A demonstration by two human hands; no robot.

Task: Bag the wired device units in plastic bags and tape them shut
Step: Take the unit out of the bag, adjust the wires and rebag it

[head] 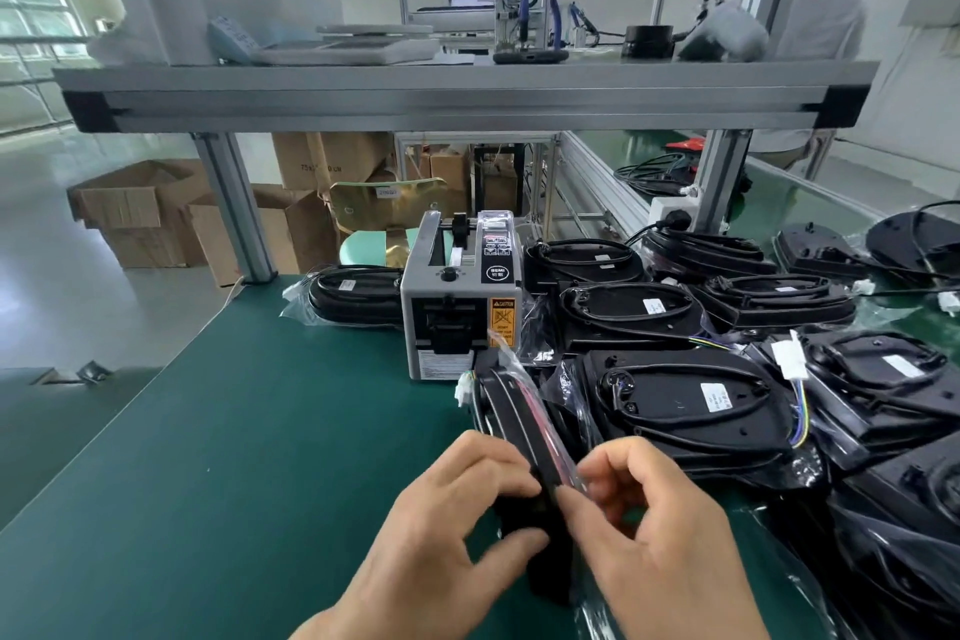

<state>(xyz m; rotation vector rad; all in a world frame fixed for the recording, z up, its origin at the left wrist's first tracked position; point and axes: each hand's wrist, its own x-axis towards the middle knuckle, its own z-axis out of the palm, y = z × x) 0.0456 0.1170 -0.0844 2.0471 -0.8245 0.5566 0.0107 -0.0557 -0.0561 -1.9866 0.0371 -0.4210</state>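
1. Left hand (457, 509) grips the near end of the unit (511, 411), fingers curled over its left face and thumb lower down.
2. Right hand (649, 525) pinches the bag (563, 463) at the unit's upper edge between thumb and forefinger. Its other fingers are loosely curled.
3. The unit stands on edge with the clear bag around it, just in front of the dispenser (460, 296). Its far end is near the dispenser's front right corner, and a white connector (464, 387) sticks out there.
4. The grey dispenser sits on the green table (234, 431) and has an orange caution label on its front.
5. Left of the dispenser and close against it, one bagged unit (353, 294) lies flat.
6. Right of the dispenser, black units (685, 405) with coiled cables lie packed together, some in bags.
7. Behind and left of the dispenser, beyond the table, cardboard boxes (156, 213) stand on the floor.
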